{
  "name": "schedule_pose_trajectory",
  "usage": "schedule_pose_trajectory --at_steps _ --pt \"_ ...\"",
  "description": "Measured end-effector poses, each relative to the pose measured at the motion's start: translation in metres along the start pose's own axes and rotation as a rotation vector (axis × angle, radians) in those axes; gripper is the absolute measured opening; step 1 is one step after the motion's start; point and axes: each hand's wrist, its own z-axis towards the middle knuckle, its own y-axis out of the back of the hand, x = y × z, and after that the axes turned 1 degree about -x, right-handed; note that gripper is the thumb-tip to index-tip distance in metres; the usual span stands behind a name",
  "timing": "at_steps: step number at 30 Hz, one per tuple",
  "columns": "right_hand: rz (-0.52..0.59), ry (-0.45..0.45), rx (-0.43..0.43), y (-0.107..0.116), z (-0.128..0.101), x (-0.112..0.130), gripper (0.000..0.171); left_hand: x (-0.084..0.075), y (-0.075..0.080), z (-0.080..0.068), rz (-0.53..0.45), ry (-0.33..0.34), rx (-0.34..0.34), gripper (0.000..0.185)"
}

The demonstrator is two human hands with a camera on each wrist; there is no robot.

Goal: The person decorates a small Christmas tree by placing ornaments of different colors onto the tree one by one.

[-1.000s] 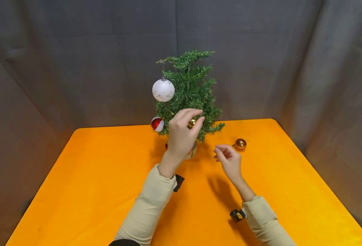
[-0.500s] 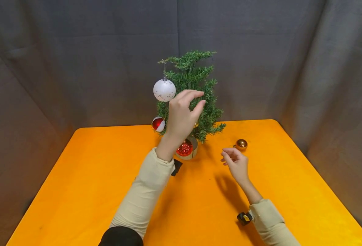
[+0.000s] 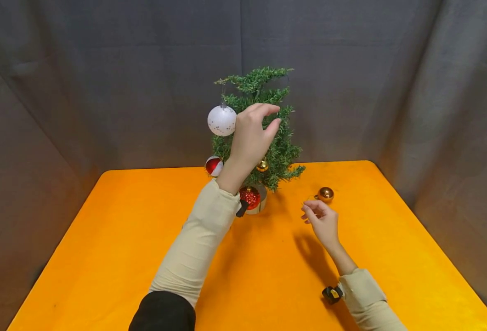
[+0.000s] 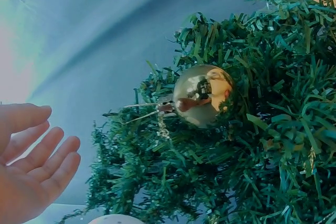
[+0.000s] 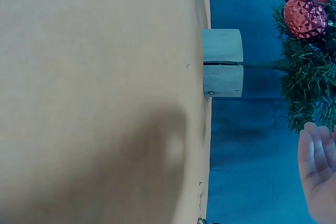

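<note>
In the head view my left hand (image 3: 251, 133) is raised in front of the small artificial Christmas tree (image 3: 286, 142), its thumb and fingers apart with nothing between them. Beside it hangs a white bauble (image 3: 222, 121). A small gold bauble (image 4: 202, 95) hangs among the branches, away from the left fingertips in the left wrist view. My right hand (image 3: 323, 223) hovers over the table, fingers loosely bent and holding nothing visible. Just beyond its fingertips lies a copper-coloured bauble (image 3: 325, 195) with a thin loop of thread.
Lower on the tree hang a red-and-white bauble (image 3: 213, 166) and a textured red bauble (image 3: 250, 197). The latter partly covers the wooden base (image 3: 262, 202). An orange cloth covers the table (image 3: 103, 239); grey curtains (image 3: 103, 92) enclose its back and sides.
My left hand has risen along the front of the tree, uncovering the gold and red baubles below. My right hand has shifted right, closer to the copper-coloured bauble.
</note>
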Motion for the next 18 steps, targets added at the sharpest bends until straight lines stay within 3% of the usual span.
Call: schedule_pose_trajectory --at_steps 6,14,18 --pt "0.001 -0.01 0.008 0.003 -0.001 0.001 0.016 0.005 -0.006 0.006 -0.014 0.063 -0.017 0.022" --pt "-0.005 -0.015 0.026 0.005 -0.003 0.004 0.015 0.01 -0.015 0.013 -0.117 0.116 -0.124 0.025" --pt "-0.007 -0.014 0.044 0.005 -0.004 0.005 0.016 0.014 -0.019 0.016 -0.149 0.133 -0.146 0.026"
